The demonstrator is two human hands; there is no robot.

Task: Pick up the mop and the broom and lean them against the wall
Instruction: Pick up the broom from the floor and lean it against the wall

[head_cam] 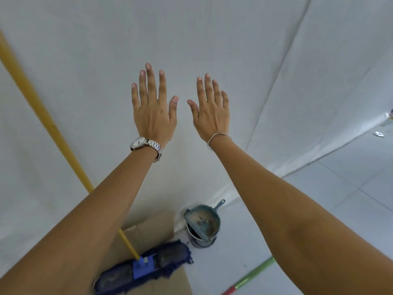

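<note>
**Both hands raised and empty, mop propped at the wall**

The person holds both arms out toward the white wall (212, 39). The left hand (153, 111) is spread flat with its fingers apart, back toward the camera, gripping nothing; a silver wristwatch (145, 145) sits on that wrist. The right hand (210, 111) is likewise spread and empty — fingers slightly fanned, thumb out toward the other hand — with a thin silver bangle (217, 138) at the wrist. The two hands are near each other but apart.

The mop (144, 265) stands at the near left: its dark blue fringed head rests on a sheet of brown cardboard (153, 228) on the floor, and its yellow handle (40, 109) slants up to the far left along the wall, passing behind the left forearm.

Just right of the mop head a teal dustpan (202, 220) sits on top of a small grey bucket (198, 242) by the foot of the wall.

At the near right, a green stick with a red end (253, 275) lies on the pale tiled floor (340, 188) — whether it is the broom's handle cannot be told.
</note>
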